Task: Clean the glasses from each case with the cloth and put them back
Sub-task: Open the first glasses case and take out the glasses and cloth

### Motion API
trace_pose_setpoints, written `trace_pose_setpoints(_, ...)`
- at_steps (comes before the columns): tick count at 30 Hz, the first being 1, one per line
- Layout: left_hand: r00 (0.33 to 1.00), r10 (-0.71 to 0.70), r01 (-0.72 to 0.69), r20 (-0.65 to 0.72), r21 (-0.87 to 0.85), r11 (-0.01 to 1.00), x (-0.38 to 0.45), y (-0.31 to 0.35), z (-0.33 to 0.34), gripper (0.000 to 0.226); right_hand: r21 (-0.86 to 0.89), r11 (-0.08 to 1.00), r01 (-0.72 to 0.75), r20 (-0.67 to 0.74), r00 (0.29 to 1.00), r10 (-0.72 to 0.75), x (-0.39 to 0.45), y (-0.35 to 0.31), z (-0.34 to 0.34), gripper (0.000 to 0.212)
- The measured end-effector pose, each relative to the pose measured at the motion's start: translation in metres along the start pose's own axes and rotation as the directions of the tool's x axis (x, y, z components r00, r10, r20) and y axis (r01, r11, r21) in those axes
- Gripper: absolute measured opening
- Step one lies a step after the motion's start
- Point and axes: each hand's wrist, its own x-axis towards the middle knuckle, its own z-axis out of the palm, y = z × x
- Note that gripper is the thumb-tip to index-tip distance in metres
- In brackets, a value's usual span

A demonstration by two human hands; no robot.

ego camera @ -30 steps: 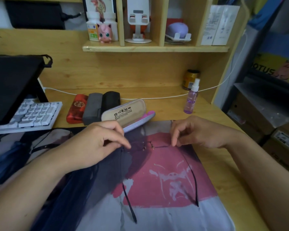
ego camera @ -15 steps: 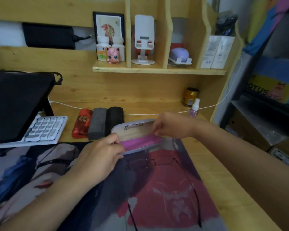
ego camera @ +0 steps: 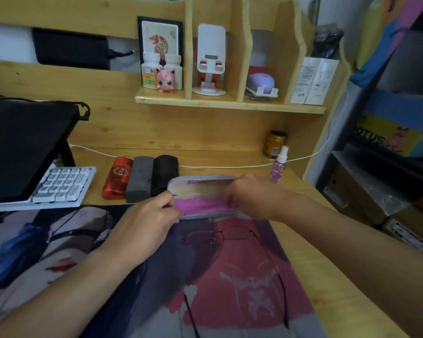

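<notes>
Lying on mat, glasses [ego camera: 221, 236] just below fingers [ego camera: 174, 207].

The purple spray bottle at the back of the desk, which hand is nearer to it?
Right. The right hand is at the open case's right end, just left of the spray bottle; the left hand is at the case's far left end.

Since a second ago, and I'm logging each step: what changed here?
Both hands let go of the glasses, now lying on the mat. The left hand and right hand moved to the open case, onto its pink cloth. The three closed cases stayed.
</notes>
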Motion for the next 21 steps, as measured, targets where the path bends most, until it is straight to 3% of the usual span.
trace_pose_setpoints(3, 1.000, -0.013, 0.012, -0.012, -0.016, 1.000, 0.000, -0.002, 0.002, 0.016, 0.090, 0.994, -0.054, 0.041, 0.998, 0.051, -0.002, 0.003, -0.001, 0.035)
trace_pose_setpoints(8, 0.999, -0.013, 0.011, -0.032, -0.049, 0.999, -0.001, -0.003, 0.005, 0.009, 0.202, 0.979, -0.038, -0.043, 0.998, 0.048, -0.003, 0.008, 0.001, 0.026)
trace_pose_setpoints(10, 0.999, -0.012, 0.010, -0.042, -0.053, 0.999, -0.001, -0.004, 0.006, 0.008, 0.287, 0.957, -0.038, -0.144, 0.986, 0.082, -0.003, 0.007, -0.001, 0.027)
trace_pose_setpoints(12, 0.999, -0.020, 0.018, -0.049, -0.054, 0.998, -0.001, -0.003, 0.006, 0.008, 0.374, 0.927, -0.025, -0.328, 0.931, 0.158, -0.003, 0.003, -0.007, 0.027)
trace_pose_setpoints(15, 0.998, -0.041, 0.038, -0.047, -0.056, 0.998, 0.000, -0.004, 0.006, 0.010, 0.519, 0.855, 0.004, -0.535, 0.781, 0.322, -0.004, -0.001, -0.026, 0.025)
trace_pose_setpoints(18, 0.998, -0.042, 0.040, -0.048, -0.048, 0.998, -0.001, -0.003, 0.006, 0.011, 0.677, 0.736, 0.024, -0.534, 0.704, 0.468, -0.011, 0.001, -0.052, 0.028)
trace_pose_setpoints(21, 0.997, -0.062, 0.062, -0.044, -0.010, 0.998, 0.000, 0.001, 0.004, 0.010, 0.713, 0.701, 0.027, -0.495, 0.728, 0.475, -0.021, 0.002, -0.072, 0.028)
